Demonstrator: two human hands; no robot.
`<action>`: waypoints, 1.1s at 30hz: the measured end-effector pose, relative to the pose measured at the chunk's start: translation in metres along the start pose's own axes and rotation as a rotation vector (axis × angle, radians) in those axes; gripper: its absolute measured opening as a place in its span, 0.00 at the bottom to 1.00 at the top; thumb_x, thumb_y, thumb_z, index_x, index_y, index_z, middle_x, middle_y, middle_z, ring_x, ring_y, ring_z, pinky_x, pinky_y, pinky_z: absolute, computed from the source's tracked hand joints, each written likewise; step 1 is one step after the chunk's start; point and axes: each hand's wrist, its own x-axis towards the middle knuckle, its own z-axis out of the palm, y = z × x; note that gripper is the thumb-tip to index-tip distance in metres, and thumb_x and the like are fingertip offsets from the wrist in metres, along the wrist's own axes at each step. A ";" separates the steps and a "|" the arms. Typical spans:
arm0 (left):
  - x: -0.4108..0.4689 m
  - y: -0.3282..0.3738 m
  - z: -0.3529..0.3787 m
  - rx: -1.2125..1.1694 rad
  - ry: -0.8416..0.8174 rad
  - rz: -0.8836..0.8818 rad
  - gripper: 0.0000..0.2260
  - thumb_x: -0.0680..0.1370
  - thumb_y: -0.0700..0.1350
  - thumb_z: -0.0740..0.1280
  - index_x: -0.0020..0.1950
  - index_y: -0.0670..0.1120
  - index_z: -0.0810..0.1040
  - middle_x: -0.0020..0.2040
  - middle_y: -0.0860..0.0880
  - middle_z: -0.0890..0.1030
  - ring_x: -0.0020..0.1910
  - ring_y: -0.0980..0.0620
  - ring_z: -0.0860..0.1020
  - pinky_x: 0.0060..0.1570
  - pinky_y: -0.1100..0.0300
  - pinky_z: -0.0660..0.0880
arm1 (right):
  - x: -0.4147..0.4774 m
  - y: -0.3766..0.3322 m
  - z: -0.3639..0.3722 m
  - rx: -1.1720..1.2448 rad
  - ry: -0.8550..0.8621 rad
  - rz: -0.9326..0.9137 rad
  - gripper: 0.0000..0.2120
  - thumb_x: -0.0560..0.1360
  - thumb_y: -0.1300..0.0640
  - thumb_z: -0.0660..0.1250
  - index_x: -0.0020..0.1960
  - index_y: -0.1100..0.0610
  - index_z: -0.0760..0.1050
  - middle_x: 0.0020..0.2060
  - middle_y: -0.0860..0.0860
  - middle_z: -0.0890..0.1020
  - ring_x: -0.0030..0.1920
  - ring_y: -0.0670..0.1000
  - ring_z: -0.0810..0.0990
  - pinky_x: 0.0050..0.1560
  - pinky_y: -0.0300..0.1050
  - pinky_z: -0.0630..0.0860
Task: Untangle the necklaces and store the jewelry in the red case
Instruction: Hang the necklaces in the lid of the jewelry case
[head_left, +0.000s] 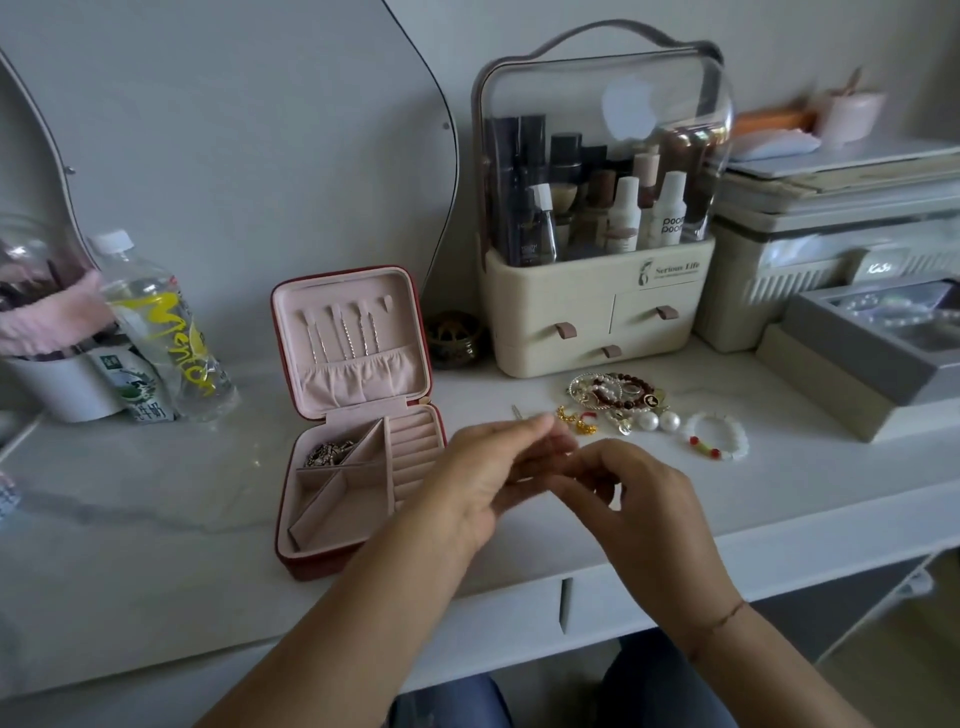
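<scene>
Head view: two hands meet above the worktop, beside the open red case.
The left hand and right hand touch at the fingertips; blur hides whether either grip is clamped on anything. The jewelry pile lies just behind them, and one chain sits in the case's rear-left compartment.

Bare forearms, thin wrist thread, blue jeans

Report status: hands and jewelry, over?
Left hand, right hand together by red case, grip blurred. Case open, chains in lid, one piece in compartment. Jewelry pile on table, nothing blocking.
</scene>
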 end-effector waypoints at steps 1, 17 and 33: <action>0.003 0.006 -0.003 0.003 0.002 0.019 0.08 0.78 0.42 0.67 0.42 0.43 0.83 0.40 0.45 0.85 0.36 0.54 0.83 0.35 0.63 0.80 | 0.000 0.000 0.000 -0.002 -0.018 0.000 0.04 0.70 0.50 0.70 0.42 0.50 0.79 0.33 0.43 0.78 0.38 0.46 0.75 0.37 0.38 0.72; 0.022 0.120 -0.077 0.058 0.221 0.336 0.07 0.80 0.43 0.65 0.48 0.42 0.82 0.39 0.48 0.85 0.36 0.56 0.81 0.36 0.67 0.78 | 0.050 -0.038 0.056 0.176 -0.269 -0.086 0.05 0.71 0.60 0.69 0.40 0.50 0.77 0.32 0.44 0.79 0.36 0.43 0.76 0.35 0.31 0.69; 0.020 0.134 -0.131 0.178 0.248 0.451 0.06 0.79 0.43 0.66 0.48 0.45 0.83 0.31 0.54 0.78 0.30 0.58 0.73 0.35 0.66 0.68 | 0.153 -0.098 0.091 0.996 -0.581 0.251 0.04 0.71 0.59 0.66 0.40 0.59 0.77 0.35 0.53 0.77 0.36 0.47 0.75 0.41 0.39 0.72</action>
